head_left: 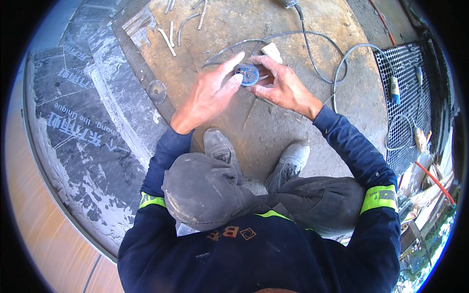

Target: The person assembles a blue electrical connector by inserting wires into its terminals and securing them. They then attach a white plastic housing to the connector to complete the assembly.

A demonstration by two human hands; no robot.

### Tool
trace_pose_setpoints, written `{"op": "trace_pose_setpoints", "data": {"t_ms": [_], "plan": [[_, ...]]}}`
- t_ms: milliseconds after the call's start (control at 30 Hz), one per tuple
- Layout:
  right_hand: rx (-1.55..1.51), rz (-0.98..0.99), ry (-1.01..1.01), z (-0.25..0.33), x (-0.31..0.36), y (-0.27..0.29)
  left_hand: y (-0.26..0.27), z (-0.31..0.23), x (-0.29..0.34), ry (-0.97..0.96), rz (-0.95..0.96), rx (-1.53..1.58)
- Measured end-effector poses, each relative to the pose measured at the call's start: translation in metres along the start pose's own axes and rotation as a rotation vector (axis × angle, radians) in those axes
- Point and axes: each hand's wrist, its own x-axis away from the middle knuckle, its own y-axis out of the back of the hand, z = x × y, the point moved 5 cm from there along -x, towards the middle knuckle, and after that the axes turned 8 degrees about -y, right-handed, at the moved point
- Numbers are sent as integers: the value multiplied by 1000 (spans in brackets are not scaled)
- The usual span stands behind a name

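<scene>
My right hand holds a blue round plug insert between its thumb and fingers, in front of me above the floor. Small metal terminals show on the insert's face. My left hand is at the insert's left side, its thumb tip at the rim and its index finger stretched out apart from it. Just beyond my right fingers is a white plug housing by a grey cable. The fingers behind the insert are partly hidden.
Cut cable pieces lie on the dusty board ahead. A small disc is left of my hands. Dark printed sheeting covers the left side. At right, a black plastic grid carries a blue-and-white plug and more cable.
</scene>
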Motion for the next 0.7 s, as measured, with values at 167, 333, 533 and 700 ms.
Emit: {"op": "trace_pose_setpoints", "data": {"t_ms": [167, 333, 533, 700], "plan": [[164, -22, 62, 0, 6, 4, 20, -20, 0, -160, -22, -521], [256, -100, 161, 2, 5, 3, 13, -19, -4, -403, -106, -455], [326, -194, 230, 3, 7, 9, 0, -31, -8, -282, -123, -292], [223, -228, 153, 7, 14, 8, 1, -33, -10, -100, -152, -302]]}}
